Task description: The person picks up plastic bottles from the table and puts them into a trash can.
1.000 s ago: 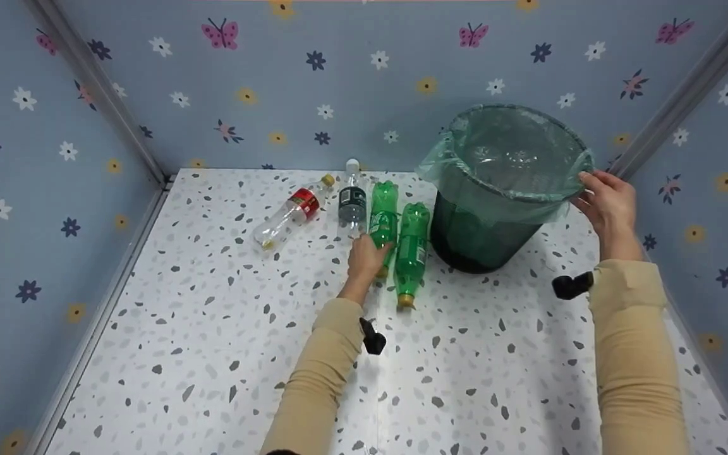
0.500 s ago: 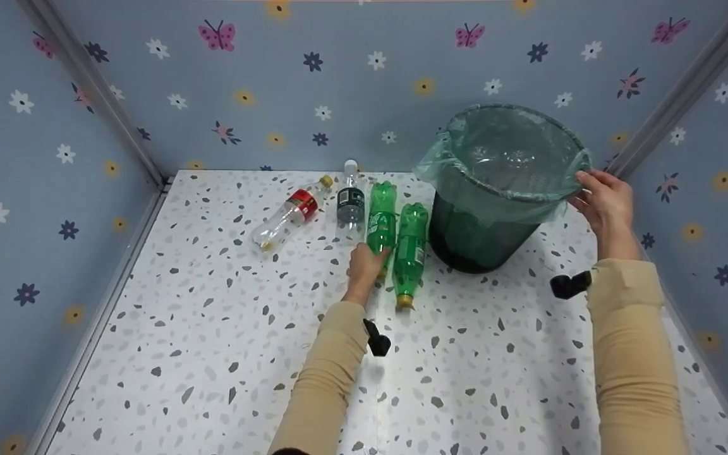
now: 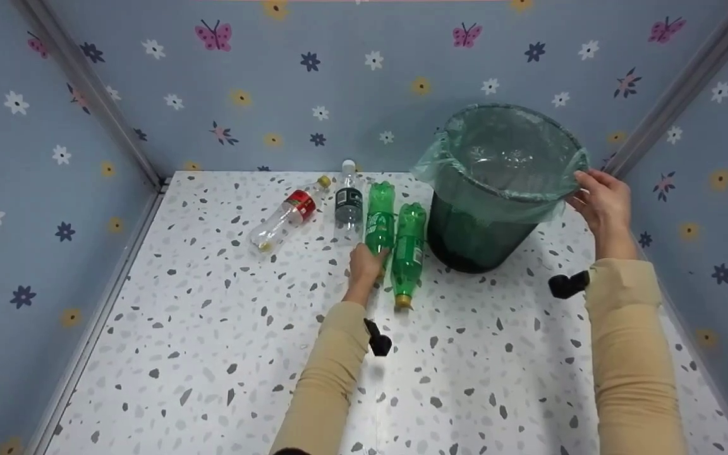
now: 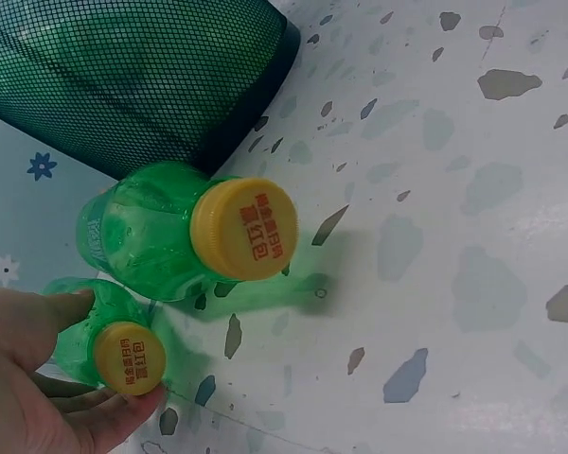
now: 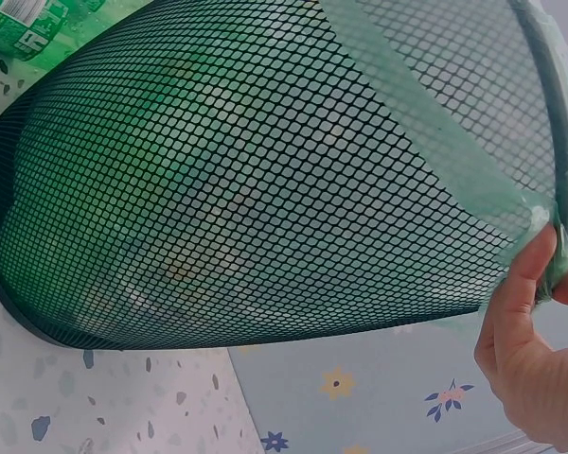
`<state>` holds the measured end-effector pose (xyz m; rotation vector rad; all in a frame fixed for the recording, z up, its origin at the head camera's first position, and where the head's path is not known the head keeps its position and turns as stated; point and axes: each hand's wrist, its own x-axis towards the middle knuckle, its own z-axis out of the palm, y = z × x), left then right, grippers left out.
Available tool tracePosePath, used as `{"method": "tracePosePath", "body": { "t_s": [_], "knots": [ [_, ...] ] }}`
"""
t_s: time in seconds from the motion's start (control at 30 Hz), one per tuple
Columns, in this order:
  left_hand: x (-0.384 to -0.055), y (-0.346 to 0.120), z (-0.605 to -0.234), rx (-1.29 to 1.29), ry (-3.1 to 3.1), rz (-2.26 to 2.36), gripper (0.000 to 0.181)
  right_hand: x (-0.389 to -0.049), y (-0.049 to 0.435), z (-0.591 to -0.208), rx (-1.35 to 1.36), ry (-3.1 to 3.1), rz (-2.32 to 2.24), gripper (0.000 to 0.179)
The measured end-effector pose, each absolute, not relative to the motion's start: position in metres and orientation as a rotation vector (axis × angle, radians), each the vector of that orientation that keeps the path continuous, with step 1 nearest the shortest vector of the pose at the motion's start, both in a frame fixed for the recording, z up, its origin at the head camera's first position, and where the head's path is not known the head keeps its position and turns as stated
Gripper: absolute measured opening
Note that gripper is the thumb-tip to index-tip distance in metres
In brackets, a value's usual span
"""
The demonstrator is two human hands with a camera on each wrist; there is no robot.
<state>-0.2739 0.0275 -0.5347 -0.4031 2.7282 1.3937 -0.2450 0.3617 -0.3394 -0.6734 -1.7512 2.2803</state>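
Fingers at left (image 4: 121,417) grip one green bottle (image 3: 380,227), right fingers (image 5: 521,288) the bin liner (image 3: 509,213) — second bottle (image 3: 409,253) between.

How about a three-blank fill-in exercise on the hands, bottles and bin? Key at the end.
1. The left hand grips a green plastic bottle whose cap is ____.
2. The right hand grips the top of a round black mesh bin, whose thin plastic liner is ____.
3. In the head view, the clear plastic bottle with a red label lies to the ____ of the clear plastic bottle with a dark label.

Missing words: yellow; green; left.
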Motion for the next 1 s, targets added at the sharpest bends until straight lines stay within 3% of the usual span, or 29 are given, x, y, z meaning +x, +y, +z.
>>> {"method": "tracePosePath", "body": {
  "t_s": [0.4, 0.63, 1.0],
  "knots": [
    [-0.274, 0.027, -0.53, -0.398, 2.741, 1.426, 0.032, -0.246, 0.361, -0.341, -0.656, -1.726, 2.271, 0.05],
    [-0.295, 0.027, -0.555, -0.288, 2.761, 1.574, 0.045, -0.246, 0.361, -0.342, -0.664, -1.74, 2.259, 0.053],
    [-0.273, 0.019, -0.499, -0.236, 2.768, 1.623, 0.031, -0.245, 0.36, -0.341, -0.674, -1.749, 2.236, 0.035]
  ]
}}
